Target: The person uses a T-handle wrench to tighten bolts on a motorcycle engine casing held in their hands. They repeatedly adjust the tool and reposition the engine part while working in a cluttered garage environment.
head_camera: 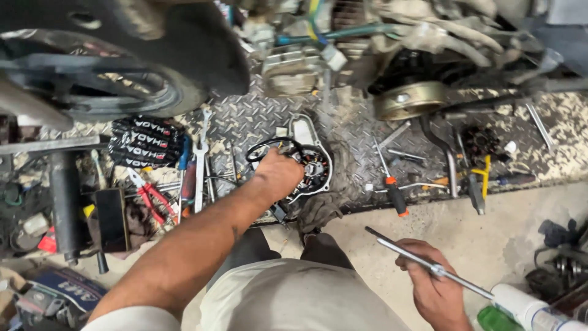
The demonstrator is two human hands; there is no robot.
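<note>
We look down from above at a person crouched at the edge of a cluttered steel tread-plate floor. Our left hand (278,175) reaches forward and rests on a round engine cover with copper coil windings (311,164), which lies flat on the plate just ahead of the knees. The fingers curl over its left edge, beside a looped black cable (269,147); we cannot tell whether they truly grip it. Our right hand (433,285) hangs low at the right over bare concrete, clenched around a long silver metal rod (422,262) that slants up and to the left. An orange-handled screwdriver (395,195) lies to the right of the cover. Red-handled pliers (153,201) and a silver spanner (200,165) lie to the left. A motorcycle wheel (92,79) fills the upper left corner.
</note>
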